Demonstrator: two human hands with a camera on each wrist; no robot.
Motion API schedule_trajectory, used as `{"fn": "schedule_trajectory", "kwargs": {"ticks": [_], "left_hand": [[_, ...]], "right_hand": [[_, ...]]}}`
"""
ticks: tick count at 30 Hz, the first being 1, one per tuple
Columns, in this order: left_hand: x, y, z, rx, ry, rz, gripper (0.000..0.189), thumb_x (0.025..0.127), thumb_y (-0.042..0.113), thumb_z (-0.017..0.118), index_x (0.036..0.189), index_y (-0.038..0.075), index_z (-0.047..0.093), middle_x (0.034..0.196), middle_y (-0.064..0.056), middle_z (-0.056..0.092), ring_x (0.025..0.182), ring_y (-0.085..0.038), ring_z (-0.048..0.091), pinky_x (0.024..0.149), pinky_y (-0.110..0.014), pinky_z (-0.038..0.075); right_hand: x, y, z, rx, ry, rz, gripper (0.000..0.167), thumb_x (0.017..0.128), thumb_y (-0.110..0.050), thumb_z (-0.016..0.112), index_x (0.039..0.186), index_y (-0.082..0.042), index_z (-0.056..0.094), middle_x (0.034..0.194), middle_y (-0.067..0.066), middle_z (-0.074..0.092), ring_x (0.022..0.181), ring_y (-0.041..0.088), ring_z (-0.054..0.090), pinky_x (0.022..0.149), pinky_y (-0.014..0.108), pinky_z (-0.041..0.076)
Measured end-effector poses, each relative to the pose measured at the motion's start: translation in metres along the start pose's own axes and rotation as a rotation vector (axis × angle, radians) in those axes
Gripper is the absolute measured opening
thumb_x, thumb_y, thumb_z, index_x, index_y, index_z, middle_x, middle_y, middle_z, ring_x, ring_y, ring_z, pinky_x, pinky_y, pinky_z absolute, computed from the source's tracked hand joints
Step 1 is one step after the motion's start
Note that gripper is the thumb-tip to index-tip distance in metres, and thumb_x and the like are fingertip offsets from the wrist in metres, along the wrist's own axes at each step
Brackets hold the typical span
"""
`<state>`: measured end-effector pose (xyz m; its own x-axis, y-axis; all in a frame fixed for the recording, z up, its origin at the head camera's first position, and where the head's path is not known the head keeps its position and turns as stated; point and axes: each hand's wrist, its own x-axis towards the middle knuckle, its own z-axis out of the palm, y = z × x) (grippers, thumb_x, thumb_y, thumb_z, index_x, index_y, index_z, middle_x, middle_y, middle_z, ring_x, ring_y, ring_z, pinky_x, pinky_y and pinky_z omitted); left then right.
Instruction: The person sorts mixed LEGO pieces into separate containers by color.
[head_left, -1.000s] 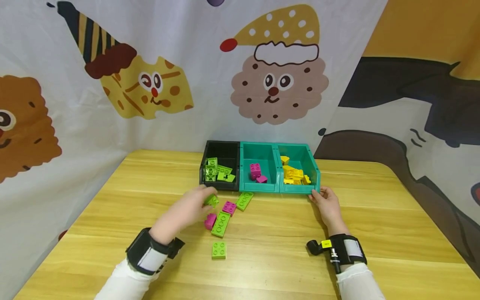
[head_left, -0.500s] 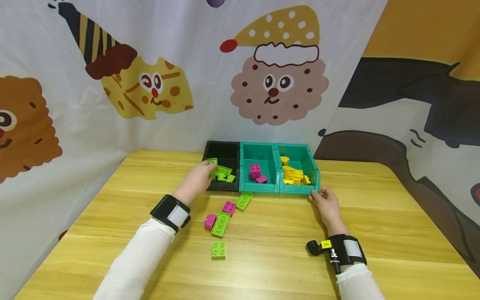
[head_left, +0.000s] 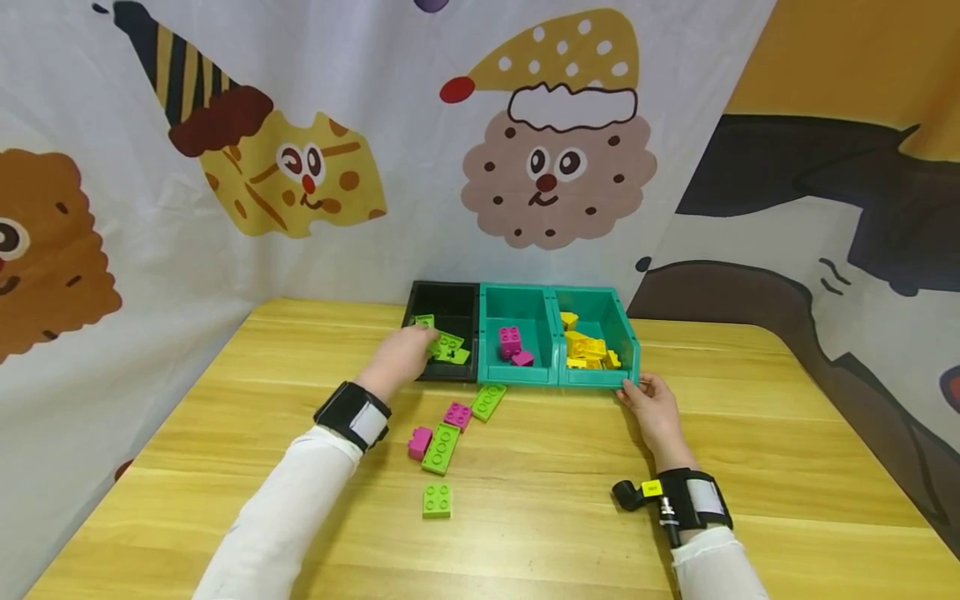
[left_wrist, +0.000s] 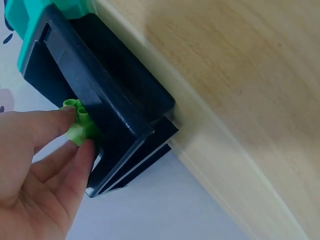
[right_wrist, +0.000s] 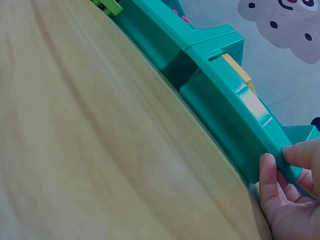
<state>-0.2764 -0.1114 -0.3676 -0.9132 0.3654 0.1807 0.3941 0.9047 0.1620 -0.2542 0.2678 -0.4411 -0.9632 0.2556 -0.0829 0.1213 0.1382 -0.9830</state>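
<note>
My left hand [head_left: 401, 357] reaches over the front of the black bin [head_left: 452, 302]. Between its thumb and fingers it pinches a green toy brick [left_wrist: 79, 129], low in the bin's opening in the left wrist view. Other green bricks [head_left: 450, 343] lie inside the bin, partly covered by the hand in the head view. At the front right corner of the right-hand teal bin [head_left: 597, 379], my right hand [head_left: 662, 421] grips the edge, thumb on top and fingers curled beneath.
The middle teal bin [head_left: 517, 298] holds magenta bricks [head_left: 511, 340]; yellow bricks [head_left: 587, 344] fill part of the right one. In front lie green bricks [head_left: 441, 448] and magenta bricks [head_left: 458, 416] on the wooden table [head_left: 540, 517]. A printed curtain [head_left: 420, 167] hangs behind.
My left hand has carried a green brick from the table up and forward to the black bin, then shifted slightly right. The right hand has stayed at the teal bin's corner.
</note>
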Motion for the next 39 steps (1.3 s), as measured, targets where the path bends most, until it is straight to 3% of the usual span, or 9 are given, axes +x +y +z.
{"fn": "schedule_trajectory", "kwargs": {"ticks": [4,9,13,16,24,33,39], "left_hand": [[-0.004,0.001,-0.003,-0.006,0.026,-0.003,0.041,0.087,0.01,0.067,0.126,-0.001,0.057,0.12,-0.02,0.059,0.106,-0.033,0.06,0.093,-0.041,0.049],[-0.014,0.001,-0.009,-0.066,0.11,-0.015,0.042,0.086,0.013,0.069,0.124,0.0,0.058,0.12,-0.021,0.055,0.105,-0.032,0.059,0.09,-0.041,0.05],[-0.028,0.001,-0.013,-0.122,0.17,-0.019,0.039,0.085,0.014,0.071,0.12,0.0,0.06,0.118,-0.02,0.056,0.105,-0.032,0.059,0.09,-0.043,0.05],[-0.042,0.006,-0.014,-0.17,0.17,-0.021,0.037,0.085,0.016,0.071,0.117,0.001,0.062,0.116,-0.018,0.058,0.105,-0.031,0.059,0.091,-0.043,0.049],[-0.072,0.024,-0.009,-0.265,0.035,-0.026,0.032,0.084,0.017,0.07,0.113,0.002,0.064,0.11,-0.013,0.064,0.102,-0.03,0.062,0.09,-0.043,0.049],[-0.082,0.029,0.002,-0.312,-0.128,-0.015,0.03,0.087,0.017,0.068,0.112,0.002,0.064,0.11,-0.013,0.066,0.103,-0.028,0.062,0.089,-0.043,0.049],[-0.089,0.031,0.001,-0.298,-0.251,-0.008,0.033,0.085,0.018,0.07,0.112,0.002,0.063,0.103,-0.011,0.065,0.085,-0.019,0.059,0.081,-0.039,0.05]], "right_hand": [[0.0,-0.001,0.001,-0.003,0.001,0.006,0.03,0.098,-0.012,0.049,0.122,0.004,0.041,0.095,0.003,0.046,0.077,-0.004,0.056,0.073,0.009,0.049],[-0.001,-0.002,0.0,-0.011,0.005,-0.003,0.033,0.098,-0.014,0.05,0.124,0.005,0.04,0.095,0.003,0.046,0.077,-0.005,0.056,0.073,0.009,0.048],[-0.001,-0.003,0.0,-0.016,0.0,0.001,0.035,0.098,-0.014,0.05,0.125,0.005,0.04,0.095,0.003,0.047,0.077,-0.005,0.056,0.074,0.009,0.048],[-0.002,-0.004,0.0,-0.023,0.001,0.007,0.036,0.098,-0.014,0.05,0.126,0.005,0.039,0.097,0.004,0.046,0.078,-0.005,0.055,0.074,0.009,0.048],[-0.002,-0.004,0.0,-0.018,-0.001,0.008,0.038,0.098,-0.015,0.05,0.127,0.007,0.039,0.099,0.005,0.047,0.078,-0.005,0.055,0.074,0.009,0.048],[-0.001,-0.002,0.001,-0.012,0.01,0.005,0.036,0.098,-0.013,0.049,0.127,0.006,0.04,0.096,0.003,0.047,0.077,-0.005,0.055,0.073,0.009,0.048],[0.0,-0.001,0.001,-0.01,0.011,0.001,0.036,0.098,-0.013,0.049,0.126,0.006,0.039,0.095,0.003,0.048,0.077,-0.005,0.055,0.073,0.009,0.048]]}}
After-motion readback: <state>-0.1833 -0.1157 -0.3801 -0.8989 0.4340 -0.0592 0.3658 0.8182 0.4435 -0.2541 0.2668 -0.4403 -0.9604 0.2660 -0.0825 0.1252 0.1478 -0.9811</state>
